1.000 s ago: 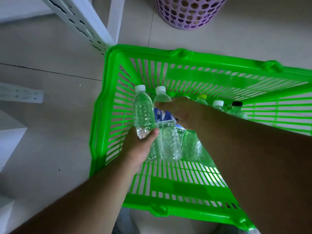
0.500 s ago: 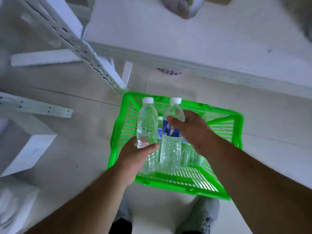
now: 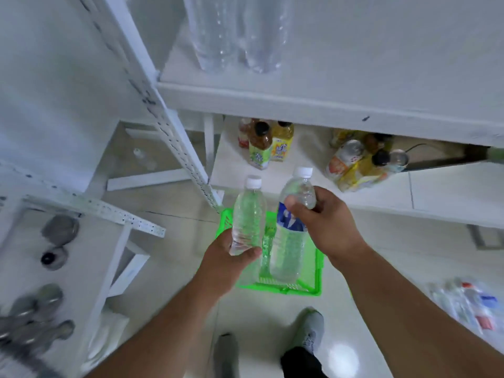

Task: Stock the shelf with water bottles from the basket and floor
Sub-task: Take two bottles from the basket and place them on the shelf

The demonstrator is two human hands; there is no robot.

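Observation:
My left hand (image 3: 227, 259) grips the base of a small clear water bottle (image 3: 248, 214) with a white cap, held upright. My right hand (image 3: 324, 225) holds a taller bottle with a blue label (image 3: 290, 236) by its upper part. Both bottles hang above the green basket (image 3: 313, 289) on the floor, which is largely hidden behind them. A white shelf board (image 3: 341, 64) lies ahead and above, with two clear bottles (image 3: 237, 31) standing at its back left.
The lower shelf (image 3: 450, 192) carries several juice and tea bottles (image 3: 268, 143) and cans (image 3: 362, 162). A perforated white upright (image 3: 169, 126) slants at left. More bottles (image 3: 469, 304) lie on the floor at right. Grey items (image 3: 54, 241) sit on a left rack. My shoes (image 3: 311, 331) stand below.
Both hands have lifted their bottles up out of the basket. My view has risen, so the basket looks far smaller and the shelves have come into sight.

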